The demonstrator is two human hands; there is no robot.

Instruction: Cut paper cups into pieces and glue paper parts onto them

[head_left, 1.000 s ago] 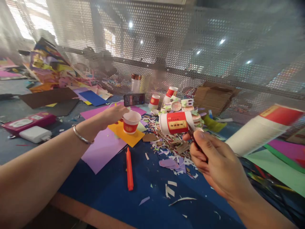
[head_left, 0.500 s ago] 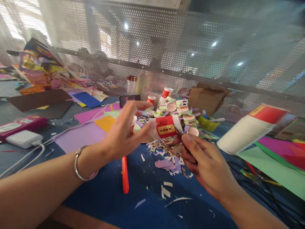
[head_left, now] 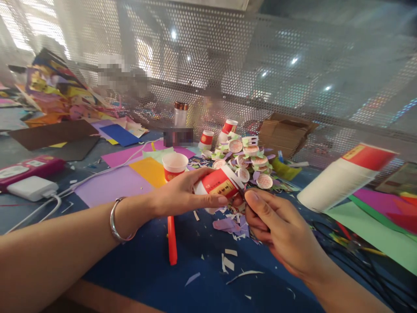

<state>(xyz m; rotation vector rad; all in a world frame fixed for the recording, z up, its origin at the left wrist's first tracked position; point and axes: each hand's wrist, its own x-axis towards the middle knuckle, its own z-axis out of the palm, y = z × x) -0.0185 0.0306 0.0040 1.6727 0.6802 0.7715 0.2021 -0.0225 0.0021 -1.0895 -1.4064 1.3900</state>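
A red and white paper cup lies tilted on its side in the air, its rim pointing right. My left hand is wrapped round the cup, with the thumb along its near side. At the rim, the fingers of my right hand pinch a thin dark tool, mostly hidden by the fingers, so its kind is unclear. Behind my left hand a second paper cup stands upright. An orange-red marker-like stick lies below my left wrist.
Paper scraps and a heap of cut cup pieces lie beyond the hands. A tilted cup stack stands at right, near black cables. Coloured paper, a white charger and a perforated screen surround the table.
My left hand has come down and closed round the cup, which now tilts more towards me. The upright cup behind it is uncovered. My right hand has hardly moved.
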